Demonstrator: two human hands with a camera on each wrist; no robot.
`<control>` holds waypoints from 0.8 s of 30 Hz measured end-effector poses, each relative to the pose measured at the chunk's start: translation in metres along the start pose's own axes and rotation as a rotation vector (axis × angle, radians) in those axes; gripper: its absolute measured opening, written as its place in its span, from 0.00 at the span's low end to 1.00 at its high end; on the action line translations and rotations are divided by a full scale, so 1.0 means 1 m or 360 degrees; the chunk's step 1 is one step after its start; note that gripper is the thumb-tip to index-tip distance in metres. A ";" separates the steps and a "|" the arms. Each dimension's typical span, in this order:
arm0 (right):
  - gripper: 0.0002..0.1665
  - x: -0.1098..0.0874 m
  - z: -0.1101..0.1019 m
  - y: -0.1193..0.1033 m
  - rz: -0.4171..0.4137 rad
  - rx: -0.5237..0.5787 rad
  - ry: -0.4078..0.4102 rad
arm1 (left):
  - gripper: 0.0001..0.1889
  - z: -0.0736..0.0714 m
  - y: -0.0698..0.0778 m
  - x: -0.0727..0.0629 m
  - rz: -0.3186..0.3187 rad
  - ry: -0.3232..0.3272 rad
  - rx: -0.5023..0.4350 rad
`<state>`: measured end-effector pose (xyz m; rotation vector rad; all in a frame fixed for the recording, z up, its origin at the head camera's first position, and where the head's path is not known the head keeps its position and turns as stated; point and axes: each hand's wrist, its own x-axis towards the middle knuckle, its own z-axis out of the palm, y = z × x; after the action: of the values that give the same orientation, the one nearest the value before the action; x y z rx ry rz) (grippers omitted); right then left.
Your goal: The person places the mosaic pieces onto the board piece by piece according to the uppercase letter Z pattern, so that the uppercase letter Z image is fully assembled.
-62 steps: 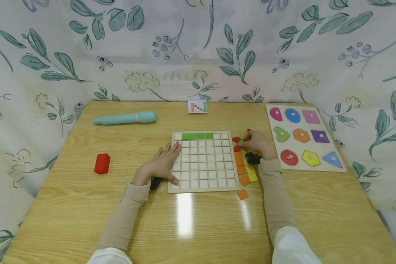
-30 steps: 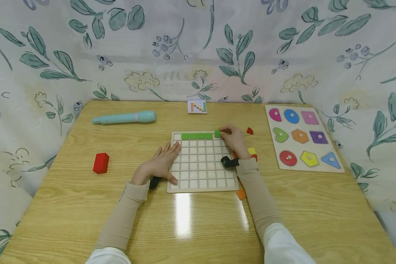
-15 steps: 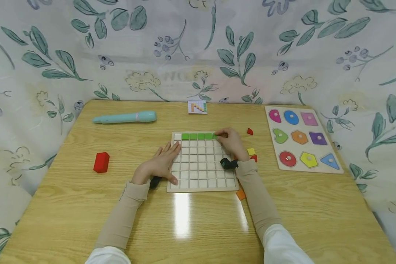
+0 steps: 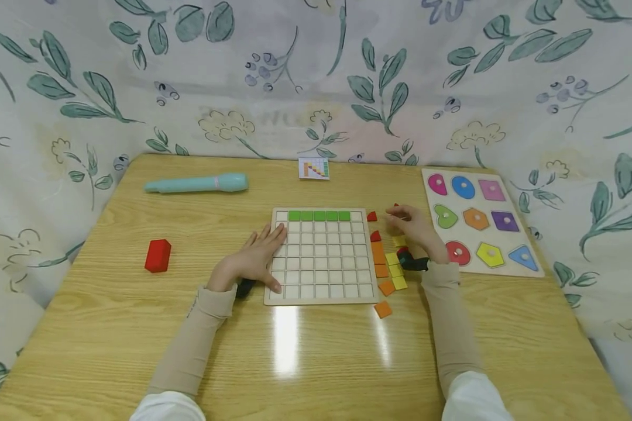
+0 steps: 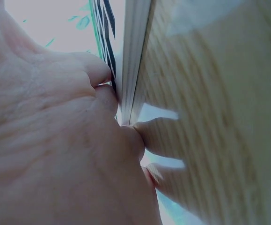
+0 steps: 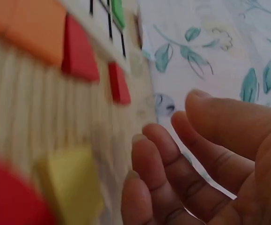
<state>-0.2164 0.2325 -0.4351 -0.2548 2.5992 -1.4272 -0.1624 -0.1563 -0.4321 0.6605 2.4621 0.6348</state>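
A wooden grid board [image 4: 321, 263] lies mid-table with a run of green square tiles [image 4: 319, 216] in its top row; the top-left cell is bare. My left hand [image 4: 250, 257] rests spread on the board's left edge; in the left wrist view, fingers bend over the board's rim. Right of the board, my right hand [image 4: 413, 228] hovers over the loose pieces, fingers loosely bent, holding nothing. In the right wrist view, a yellow tile [image 6: 76, 183] and a red piece [image 6: 119, 84] lie near its fingertips. Orange tiles [image 4: 378, 252] and yellow tiles [image 4: 395, 270] lie beside the board.
A small pattern card [image 4: 313, 168] lies at the back edge. Left of it is a teal pen-shaped object [image 4: 197, 183], with a red block [image 4: 158, 255] nearer. A knobbed shape puzzle [image 4: 455, 202] lies on the right. Patterned cloth [image 4: 295, 70] stands behind the table.
The right hand took a green tile from the pieces, laid it at the right end of the green row, let go and moved back right over the pieces. The left hand has stayed put.
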 end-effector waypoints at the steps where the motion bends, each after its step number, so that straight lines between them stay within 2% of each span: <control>1: 0.24 -0.005 -0.004 0.003 0.0015 -0.0044 -0.0011 | 0.72 0.000 0.001 0.000 0.0004 -0.0006 -0.0005; 7: 0.23 -0.025 -0.021 0.020 0.0118 -0.0272 -0.0128 | 0.72 -0.002 0.002 0.000 0.0002 -0.0014 -0.0005; 13: 0.22 -0.027 -0.026 0.023 0.0105 -0.0319 -0.0233 | 0.72 -0.003 0.002 0.000 -0.0004 -0.0011 -0.0013; 19: 0.19 -0.021 -0.018 0.020 0.0149 -0.0406 -0.0182 | 0.72 -0.002 0.000 0.001 0.0013 0.0003 -0.0008; 24: 0.18 -0.010 -0.011 0.013 0.0308 -0.0396 -0.0125 | 0.72 -0.002 -0.001 0.000 0.0013 -0.0002 -0.0007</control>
<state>-0.2096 0.2507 -0.4402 -0.0840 2.6501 -1.0121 -0.1638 -0.1571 -0.4314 0.6697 2.4578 0.6424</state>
